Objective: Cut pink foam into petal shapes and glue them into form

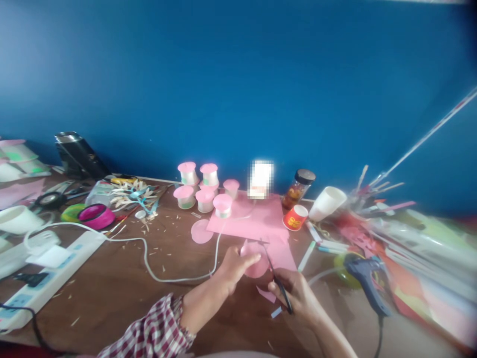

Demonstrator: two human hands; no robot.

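Note:
My left hand (233,266) pinches a round pink paper piece (257,263) low over the brown table (122,288). Just to its right, my right hand (294,293) is closed on a pair of black-handled scissors (278,281), whose blades reach up to the edge of the pink piece. A larger pink paper sheet (253,219) lies flat behind both hands, with a cut pink circle (201,231) at its left edge. A small pink scrap lies under my right hand.
Several pink-lidded white cups (204,191) stand at the back. A red paper cup (295,218), a tipped white cup (328,203) and a jar (298,189) lie right of them. A blue glue gun (367,281), a white cable (149,258), a power strip (48,278) and craft clutter surround.

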